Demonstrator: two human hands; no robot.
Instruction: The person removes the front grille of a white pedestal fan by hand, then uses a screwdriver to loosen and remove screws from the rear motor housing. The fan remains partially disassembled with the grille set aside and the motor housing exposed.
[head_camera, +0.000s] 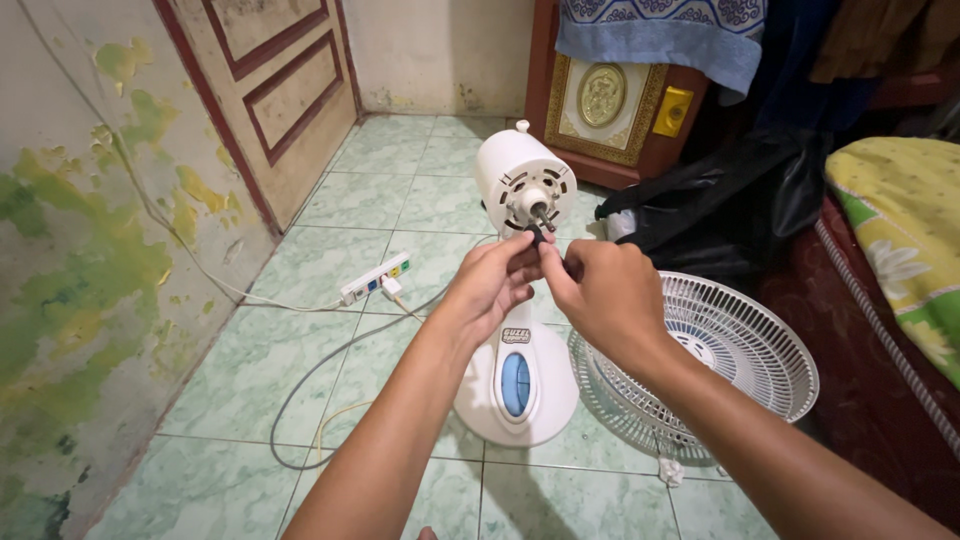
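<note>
Both hands met at the bare motor shaft of a stripped pedestal fan.

At frame centre, the left hand (492, 283) and right hand (598, 292) pinched together on a small dark part (541, 238) just below the steel shaft (545, 215) of the white plastic motor housing (523, 183). That part looked light, hard and easily dropped (fingertip grip suits it). The round wire-ribbed grille (745, 355) lay at lower right beside the smooth fan base (517, 385); a power strip (376, 279) sat left on glossy green tiles.
</note>
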